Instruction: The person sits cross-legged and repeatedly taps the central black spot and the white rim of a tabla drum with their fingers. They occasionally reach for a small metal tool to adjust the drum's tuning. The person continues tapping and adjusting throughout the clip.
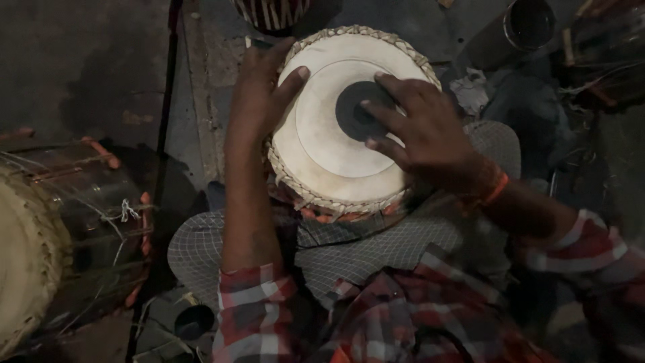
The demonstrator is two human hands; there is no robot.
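Observation:
A small hand drum (322,144) rests between my knees, its pale skin head facing up with a black round patch in the middle and a braided rim. My left hand (259,94) grips the drum's left rim, thumb lying on the skin. My right hand (420,131) lies flat on the drumhead with fingers spread, fingertips on the black patch. An orange thread band circles my right wrist. My sleeves are red and white plaid.
A large barrel drum (60,228) with lacing lies at the left. Another striped drum (272,13) stands at the top, a dark metal cylinder (517,30) at the top right. Clutter and cords fill the right side.

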